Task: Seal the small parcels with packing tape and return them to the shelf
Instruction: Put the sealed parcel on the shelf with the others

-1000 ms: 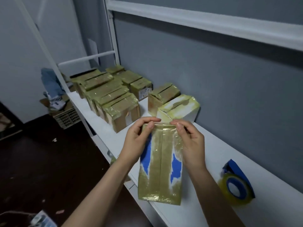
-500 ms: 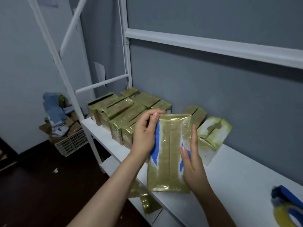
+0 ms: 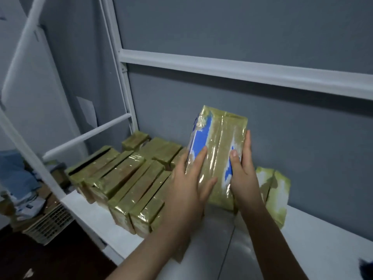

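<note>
A small parcel (image 3: 219, 150), blue and white under yellowish packing tape, is held upright above the white shelf (image 3: 306, 251), close to the grey wall. My left hand (image 3: 187, 184) lies flat on its front face with straight, spread fingers. My right hand (image 3: 243, 174) holds its right edge, thumb on the front and fingers along the side. A row of several taped parcels (image 3: 131, 184) stands on the shelf just left of it. Another taped parcel (image 3: 276, 190), white and green, stands right behind my right hand.
A white rail (image 3: 242, 71) of the shelf frame runs above the parcel, and an upright post (image 3: 119, 77) stands at the left. A dark blue bit of the tape dispenser (image 3: 366, 267) shows at the lower right edge. A white basket (image 3: 50, 221) with clutter sits on the floor.
Both hands have carried the parcel up and away from me towards the wall, above the row of parcels. My left hand shifted from gripping the top corner to lying flat on the front.
</note>
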